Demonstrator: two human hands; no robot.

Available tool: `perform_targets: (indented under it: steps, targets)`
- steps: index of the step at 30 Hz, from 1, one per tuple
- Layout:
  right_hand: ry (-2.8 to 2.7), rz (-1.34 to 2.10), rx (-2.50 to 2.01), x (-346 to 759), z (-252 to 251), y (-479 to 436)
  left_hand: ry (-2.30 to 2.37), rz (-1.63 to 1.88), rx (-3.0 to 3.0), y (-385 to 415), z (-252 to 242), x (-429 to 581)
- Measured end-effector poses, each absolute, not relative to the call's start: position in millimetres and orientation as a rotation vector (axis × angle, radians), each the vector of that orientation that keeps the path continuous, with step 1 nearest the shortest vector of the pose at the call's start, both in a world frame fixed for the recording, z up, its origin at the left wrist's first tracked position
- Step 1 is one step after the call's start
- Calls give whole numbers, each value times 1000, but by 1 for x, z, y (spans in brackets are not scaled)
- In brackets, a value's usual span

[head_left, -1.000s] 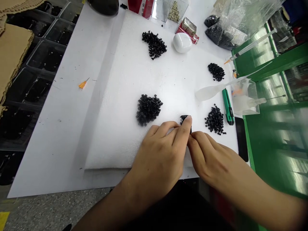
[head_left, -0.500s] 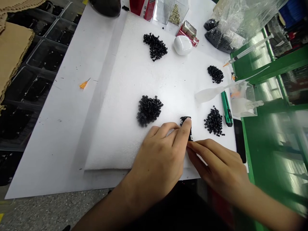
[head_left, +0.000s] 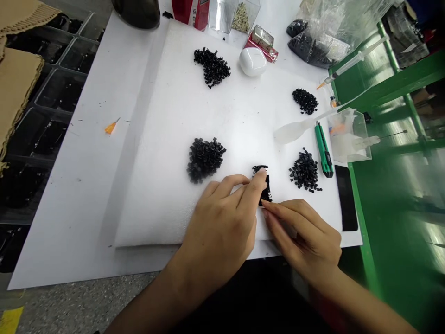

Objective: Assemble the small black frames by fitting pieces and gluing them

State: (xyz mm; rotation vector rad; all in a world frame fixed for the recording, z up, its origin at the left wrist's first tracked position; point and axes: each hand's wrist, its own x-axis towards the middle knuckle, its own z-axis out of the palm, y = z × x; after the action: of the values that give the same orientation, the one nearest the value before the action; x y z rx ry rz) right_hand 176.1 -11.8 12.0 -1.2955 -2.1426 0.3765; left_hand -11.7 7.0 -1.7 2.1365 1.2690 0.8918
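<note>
Two-handed work on a small black part [head_left: 266,191], which is lying on the white pad [head_left: 239,120], close to the wearer. The left hand [head_left: 220,220] is apparently steadying it, its forefinger reaching over the top; the thumb is not showing, so whether these fingers are pinching or merely pressing cannot be told. The right hand [head_left: 308,232] is holding thumb and forefinger nearly together at the part's near end; whether they are gripping anything is too fine to tell. Good practice here is probably keeping the left forefinger firm but light, leaving the edge visible, while the right fingertips are working squarely, without levering the part. The left pile [head_left: 205,159] and right pile [head_left: 306,171] of black pieces are flanking the work, so knuckles should be staying clear of both. The knife [head_left: 324,150] is lying beside the right pile.
</note>
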Motion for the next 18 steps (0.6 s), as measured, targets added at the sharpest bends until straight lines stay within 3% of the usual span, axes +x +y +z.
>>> perform_targets:
  steps: [8,14,18]
  targets:
    - [-2232,187,-1261,181,3,-18,1291,925,2142,7,-3,-11]
    - [-2157,283,-1220,178,4,-20,1299,883,2156,8,3,-11]
    - [-1935,269,-1426,188,19,-6,1214,729,2330,18,13,-14]
